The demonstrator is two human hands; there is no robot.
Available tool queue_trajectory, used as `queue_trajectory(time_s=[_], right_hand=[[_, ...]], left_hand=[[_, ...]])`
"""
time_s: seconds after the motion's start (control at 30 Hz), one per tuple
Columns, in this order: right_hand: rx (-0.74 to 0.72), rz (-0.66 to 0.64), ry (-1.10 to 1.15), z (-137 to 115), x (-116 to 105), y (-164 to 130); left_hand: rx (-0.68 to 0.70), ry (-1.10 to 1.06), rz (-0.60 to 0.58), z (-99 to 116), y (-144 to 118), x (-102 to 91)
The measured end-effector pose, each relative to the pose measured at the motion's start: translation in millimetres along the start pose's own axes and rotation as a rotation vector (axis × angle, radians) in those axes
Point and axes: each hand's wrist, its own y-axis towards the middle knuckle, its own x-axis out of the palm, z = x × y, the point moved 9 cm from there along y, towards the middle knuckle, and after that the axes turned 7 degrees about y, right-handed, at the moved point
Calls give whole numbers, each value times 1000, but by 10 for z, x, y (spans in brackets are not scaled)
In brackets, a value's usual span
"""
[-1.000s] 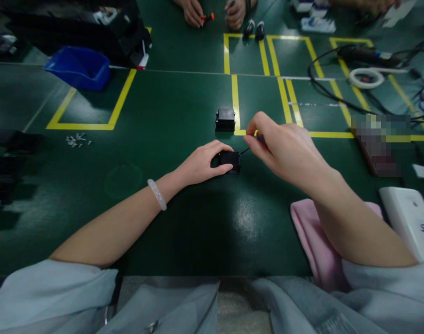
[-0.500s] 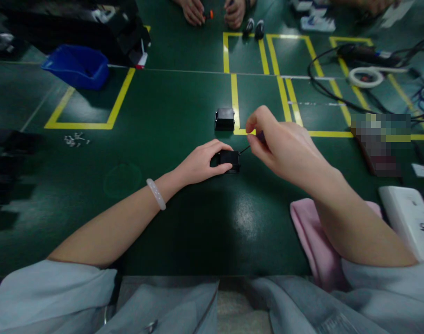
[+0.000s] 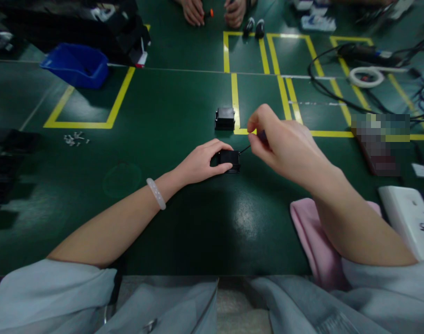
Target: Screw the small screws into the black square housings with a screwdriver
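On the green table, my left hand [image 3: 205,162] grips a small black box-shaped part [image 3: 229,160] between thumb and fingers, keeping it on the surface. My right hand [image 3: 279,139] is closed around a screwdriver [image 3: 245,149]; its handle is mostly hidden by the fingers. The thin dark shaft slants down to the left, and its tip meets the part's upper right corner. Just beyond my left hand stands a second black box-shaped part [image 3: 225,118], touched by neither hand.
Loose screws [image 3: 75,138] lie at left, below a blue bin [image 3: 76,65]. A pink cloth [image 3: 305,222] and a white device [image 3: 407,218] sit by my right forearm. Cables [image 3: 312,69] coil at far right. Another person's hands [image 3: 194,11] are across the table.
My right hand has shifted very slightly to the right and up, with the screwdriver tip still at the part's corner. My left hand and the part stay in place.
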Motion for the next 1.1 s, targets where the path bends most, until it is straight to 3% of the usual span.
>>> queue_trajectory(time_s=[0.33,0.63,0.9,1.1], right_hand=[[-18,-14,-30,-36,-6,-8],[-46,-39,95,-36,29,-14],[-15,-11,-34,-29,1,-4],[-4,-11,8,-14,-1,-14]], left_hand=[[15,6,11,2,-8,5],[11,8,11,-6,-1,6],[20,6,16,0,0,1],[9,5,6,-3,0,4]])
